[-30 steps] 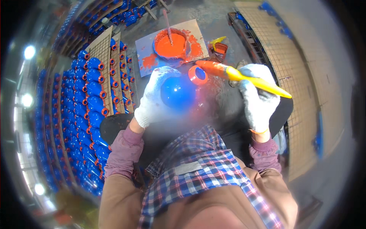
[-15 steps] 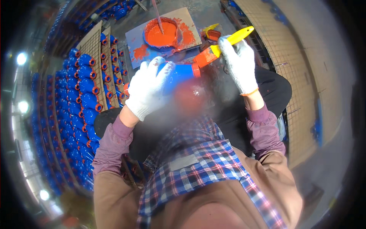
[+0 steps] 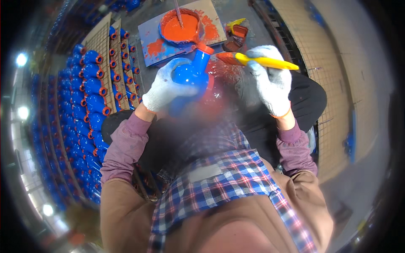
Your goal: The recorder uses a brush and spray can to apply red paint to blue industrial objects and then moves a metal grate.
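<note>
My gloved left hand [image 3: 168, 85] is closed around a glossy blue rounded part [image 3: 189, 75] whose neck points up and away, ending in an orange-red rim. In my gloved right hand [image 3: 270, 76] is a paintbrush [image 3: 276, 63] with a yellow handle, gripped with its orange-coated bristles toward the part. A small gap shows between bristles and rim. Beyond the part stands a bowl of orange paint [image 3: 179, 28] with a stick in it, on a paint-smeared board [image 3: 152, 55]. The lower side of the blue part fades into a blurred patch.
Rows of blue parts with orange rims [image 3: 93, 80] fill racks at the left. A small paint-stained container [image 3: 239, 33] with something yellow on it sits right of the board. Along the right runs a brown panel with wire mesh [image 3: 325, 84].
My left hand has tipped the blue part so its rim faces up and away instead of right. My right hand has lowered and swung the brush handle down to the right, bristles off the rim.
</note>
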`<state>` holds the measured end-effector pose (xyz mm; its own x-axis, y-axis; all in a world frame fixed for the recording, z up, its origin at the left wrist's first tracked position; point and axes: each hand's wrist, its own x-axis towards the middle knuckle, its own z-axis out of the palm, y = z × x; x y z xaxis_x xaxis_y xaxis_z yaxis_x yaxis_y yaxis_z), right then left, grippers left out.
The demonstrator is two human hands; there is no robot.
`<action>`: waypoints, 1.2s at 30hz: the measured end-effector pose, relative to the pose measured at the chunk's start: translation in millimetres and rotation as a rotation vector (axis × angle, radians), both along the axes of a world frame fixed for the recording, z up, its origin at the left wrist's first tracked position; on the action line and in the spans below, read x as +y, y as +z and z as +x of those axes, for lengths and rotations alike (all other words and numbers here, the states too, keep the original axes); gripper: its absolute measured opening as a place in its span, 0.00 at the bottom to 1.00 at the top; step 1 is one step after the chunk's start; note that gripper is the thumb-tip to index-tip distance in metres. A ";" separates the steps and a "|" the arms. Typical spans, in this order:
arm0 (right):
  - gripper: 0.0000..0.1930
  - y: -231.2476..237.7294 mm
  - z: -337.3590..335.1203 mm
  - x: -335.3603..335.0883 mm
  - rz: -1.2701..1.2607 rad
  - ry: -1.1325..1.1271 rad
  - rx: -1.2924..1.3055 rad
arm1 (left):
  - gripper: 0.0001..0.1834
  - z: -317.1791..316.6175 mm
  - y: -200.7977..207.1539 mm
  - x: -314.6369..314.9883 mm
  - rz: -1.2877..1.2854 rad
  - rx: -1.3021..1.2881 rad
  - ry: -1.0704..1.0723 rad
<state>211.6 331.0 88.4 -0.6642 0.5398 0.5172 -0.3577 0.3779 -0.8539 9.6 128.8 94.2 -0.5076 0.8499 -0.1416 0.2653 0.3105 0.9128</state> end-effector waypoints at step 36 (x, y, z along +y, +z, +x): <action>0.08 -56.6 -42.3 -66.6 0.553 -0.089 -0.152 | 0.35 5.2 -44.1 26.2 0.703 -1.180 -0.285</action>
